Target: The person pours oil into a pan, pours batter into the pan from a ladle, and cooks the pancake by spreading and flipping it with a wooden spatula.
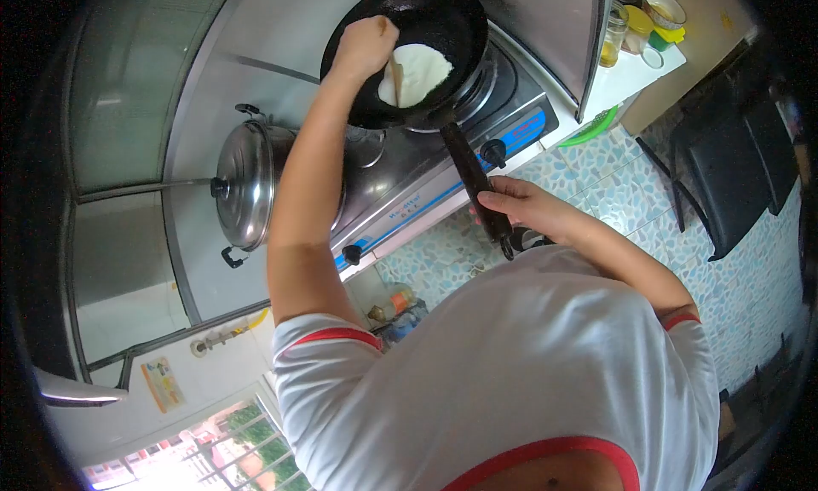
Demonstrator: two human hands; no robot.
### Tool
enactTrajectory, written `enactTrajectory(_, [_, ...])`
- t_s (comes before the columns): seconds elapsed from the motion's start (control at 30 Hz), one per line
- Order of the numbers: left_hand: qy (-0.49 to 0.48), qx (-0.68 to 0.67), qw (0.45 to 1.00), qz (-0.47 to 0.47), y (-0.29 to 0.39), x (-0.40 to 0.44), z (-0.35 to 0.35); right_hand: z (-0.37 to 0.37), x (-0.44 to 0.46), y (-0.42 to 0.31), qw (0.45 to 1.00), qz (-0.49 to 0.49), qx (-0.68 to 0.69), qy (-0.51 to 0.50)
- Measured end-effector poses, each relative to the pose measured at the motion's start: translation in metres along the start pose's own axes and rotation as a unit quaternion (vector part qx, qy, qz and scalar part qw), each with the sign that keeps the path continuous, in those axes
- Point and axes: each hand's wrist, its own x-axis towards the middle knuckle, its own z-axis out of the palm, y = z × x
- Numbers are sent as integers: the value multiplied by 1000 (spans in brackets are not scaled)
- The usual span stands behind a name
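Note:
A black wok point(464, 22) sits tilted in view over the gas stove point(383, 176). Inside it lies a flat white round of food point(423, 72). My left hand point(366, 46) is closed over the wok, around what looks like a thin wooden spatula point(396, 80), whose blade touches the left part of the white food. The spatula's upper end is hidden by my fingers. My right hand point(520, 203) grips the dark wok handle point(465, 163) near its lower end, thumb on top.
Left of the wok stands a lidded steel pot point(243, 184). Stove knobs point(492, 153) line the front edge. Jars point(613, 35) and a bowl point(665, 7) stand on a white counter point(635, 86) at upper right. A black chair point(724, 150) stands on the tiled floor point(588, 176).

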Motion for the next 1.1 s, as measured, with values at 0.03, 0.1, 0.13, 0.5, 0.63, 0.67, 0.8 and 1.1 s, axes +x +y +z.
enactTrajectory(0.03, [-11, -1, 1000, -28, 16, 4, -2, 1, -2, -1, 1000, -4, -3, 1])
enactTrajectory(0.1, [28, -10, 999, -17, 22, 19, 10, 2, -4, -3, 1000, -9, -2, 1])
enactTrajectory(0.13, [30, -44, 998, -34, 21, 27, 13, 3, -4, -3, 1000, -12, 1, 0])
enactTrajectory(0.5, [-29, -128, 979, -153, 7, 48, 0, 0, -8, -8, 999, 7, -35, 0])
enactTrajectory(0.63, [-41, -157, 976, -147, 29, 59, 12, -6, -1, 3, 999, -11, -28, -16])
enactTrajectory(0.67, [-21, -194, 970, -146, 27, 64, 15, -6, -1, 5, 999, -13, -24, -19])
enactTrajectory(0.8, [37, -307, 938, -157, 8, 81, 18, -2, -6, -7, 1000, -1, -29, -9])
enactTrajectory(1.1, [-66, -176, 963, -193, -29, 64, -16, -4, -10, -11, 1000, -13, -27, 0])
